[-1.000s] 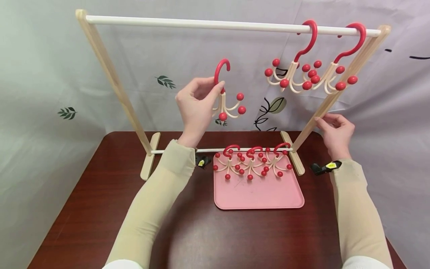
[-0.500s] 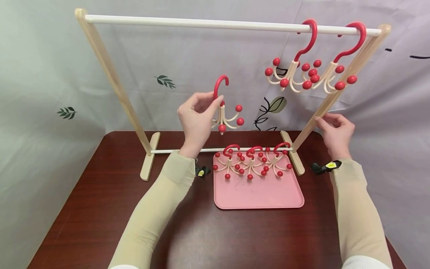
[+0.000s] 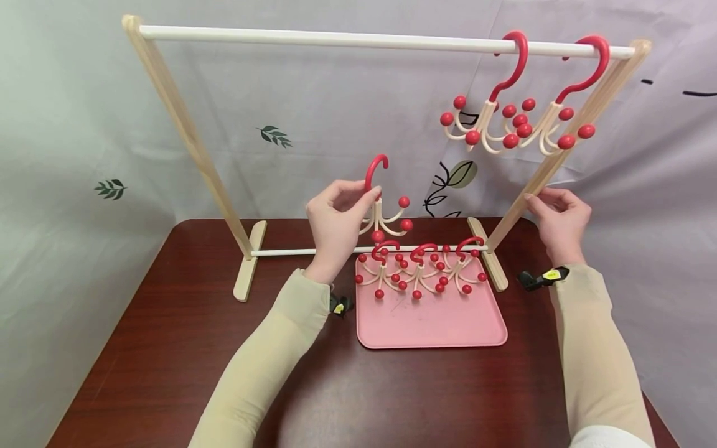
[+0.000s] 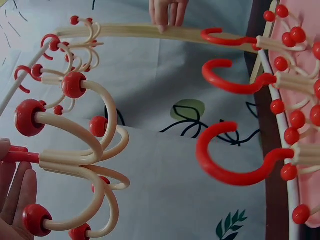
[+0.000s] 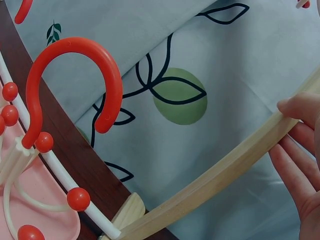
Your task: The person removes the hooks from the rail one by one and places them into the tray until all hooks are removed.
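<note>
While my right hand [image 3: 562, 221] holds the wooden post [image 3: 512, 222] on the right side, my left hand [image 3: 338, 227] has just come down with the hanger [image 3: 378, 214]. It is lower now than one second ago, well below the white top bar [image 3: 336, 38] and nearer to the pink tray [image 3: 431, 323]. For my work this means, as I judge, that the hanger is free from the bar and has only a short way to the tray, but it is not yet set on anything. My left grip is narrow: I pinch the red hook at its foot, just above the stem. My right grip is also narrow, thumb and fingers on the post

The hanger stays upright in the air, above the far left part of the tray. It has a red hook, a cream stem and curved cream arms, each visible tip with a round red ball; my hand hides some of them in the head view. Three similar hangers [image 3: 419, 274] lie at the far side of the tray, and two more [image 3: 486, 118] hang at the right of the bar
</note>
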Motion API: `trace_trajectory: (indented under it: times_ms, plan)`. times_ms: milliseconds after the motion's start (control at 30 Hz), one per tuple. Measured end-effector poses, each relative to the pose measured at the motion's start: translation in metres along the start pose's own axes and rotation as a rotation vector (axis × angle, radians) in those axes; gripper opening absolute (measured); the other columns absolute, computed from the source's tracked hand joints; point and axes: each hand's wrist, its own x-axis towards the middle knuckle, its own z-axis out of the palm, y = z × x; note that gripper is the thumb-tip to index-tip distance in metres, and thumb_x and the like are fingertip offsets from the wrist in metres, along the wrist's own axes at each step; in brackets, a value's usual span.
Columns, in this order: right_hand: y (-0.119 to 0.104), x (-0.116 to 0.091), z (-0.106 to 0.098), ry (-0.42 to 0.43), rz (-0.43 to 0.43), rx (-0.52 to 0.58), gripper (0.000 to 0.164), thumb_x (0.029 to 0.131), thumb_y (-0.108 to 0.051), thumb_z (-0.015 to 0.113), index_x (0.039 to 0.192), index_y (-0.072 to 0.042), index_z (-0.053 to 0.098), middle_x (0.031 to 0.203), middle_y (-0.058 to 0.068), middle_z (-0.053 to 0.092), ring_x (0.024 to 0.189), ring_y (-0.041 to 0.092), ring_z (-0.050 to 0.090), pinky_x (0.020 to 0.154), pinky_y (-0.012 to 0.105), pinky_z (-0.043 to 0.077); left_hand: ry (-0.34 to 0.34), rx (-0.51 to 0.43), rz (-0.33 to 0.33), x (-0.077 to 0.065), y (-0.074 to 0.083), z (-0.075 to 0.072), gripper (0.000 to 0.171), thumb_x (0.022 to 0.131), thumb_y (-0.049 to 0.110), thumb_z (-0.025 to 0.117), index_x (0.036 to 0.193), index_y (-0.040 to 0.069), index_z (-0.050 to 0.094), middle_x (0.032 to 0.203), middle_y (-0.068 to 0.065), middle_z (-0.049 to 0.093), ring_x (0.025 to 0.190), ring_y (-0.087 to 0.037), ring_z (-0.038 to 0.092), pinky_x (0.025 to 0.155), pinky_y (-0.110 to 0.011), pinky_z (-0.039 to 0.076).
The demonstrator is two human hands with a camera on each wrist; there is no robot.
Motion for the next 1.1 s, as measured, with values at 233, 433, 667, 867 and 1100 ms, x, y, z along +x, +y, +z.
trace_trajectory:
  times_ms: [233, 433, 667, 867, 1100]
  plan:
    - [0.000, 0.000, 0.000, 0.002, 0.000, 0.013, 0.027, 0.078, -0.004, 0.089, 0.101, -0.001, 0.075, 0.089, 0.000, 0.074, 0.082, 0.010, 0.071, 0.071, 0.017, 0.057, -0.024, -0.028, -0.017, -0.012, -0.003, 0.002, 0.018, 0.082, -0.005, 0.082, 0.097, -0.009, 0.073, 0.089, -0.016, 0.075, 0.083, -0.028, 0.075, 0.077, -0.037, 0.062]
    - [0.000, 0.000, 0.000, -0.003, 0.000, 0.008, 0.028, 0.079, -0.005, 0.088, 0.103, -0.001, 0.075, 0.090, 0.000, 0.074, 0.082, 0.011, 0.071, 0.071, 0.017, 0.057, -0.037, -0.018, -0.047, -0.023, -0.009, 0.006, 0.019, 0.081, -0.006, 0.083, 0.098, -0.008, 0.074, 0.091, -0.016, 0.075, 0.083, -0.029, 0.074, 0.076, -0.038, 0.062]
    - [0.001, 0.001, 0.000, -0.009, -0.012, 0.010, 0.029, 0.079, -0.004, 0.088, 0.104, 0.000, 0.075, 0.090, 0.001, 0.074, 0.083, 0.011, 0.071, 0.071, 0.017, 0.057, -0.064, -0.076, -0.086, -0.035, -0.038, 0.014, 0.019, 0.083, 0.004, 0.085, 0.099, 0.000, 0.076, 0.091, -0.009, 0.075, 0.079, -0.022, 0.074, 0.068, -0.035, 0.062]
    - [0.001, 0.001, 0.000, -0.008, -0.018, 0.018, 0.027, 0.079, -0.004, 0.088, 0.103, 0.000, 0.075, 0.089, 0.001, 0.074, 0.082, 0.011, 0.071, 0.071, 0.017, 0.057, -0.104, -0.101, -0.071, -0.045, -0.044, 0.019, 0.019, 0.084, 0.011, 0.085, 0.100, 0.003, 0.077, 0.092, -0.005, 0.076, 0.080, -0.020, 0.074, 0.068, -0.036, 0.062]
    - [0.002, 0.002, 0.000, -0.012, -0.024, 0.052, 0.026, 0.077, -0.001, 0.088, 0.100, 0.001, 0.075, 0.088, 0.002, 0.074, 0.081, 0.012, 0.072, 0.070, 0.018, 0.058, -0.136, -0.072, -0.090, -0.056, -0.044, 0.028, 0.020, 0.084, 0.014, 0.086, 0.100, 0.005, 0.078, 0.094, 0.000, 0.076, 0.082, -0.015, 0.074, 0.070, -0.036, 0.062]
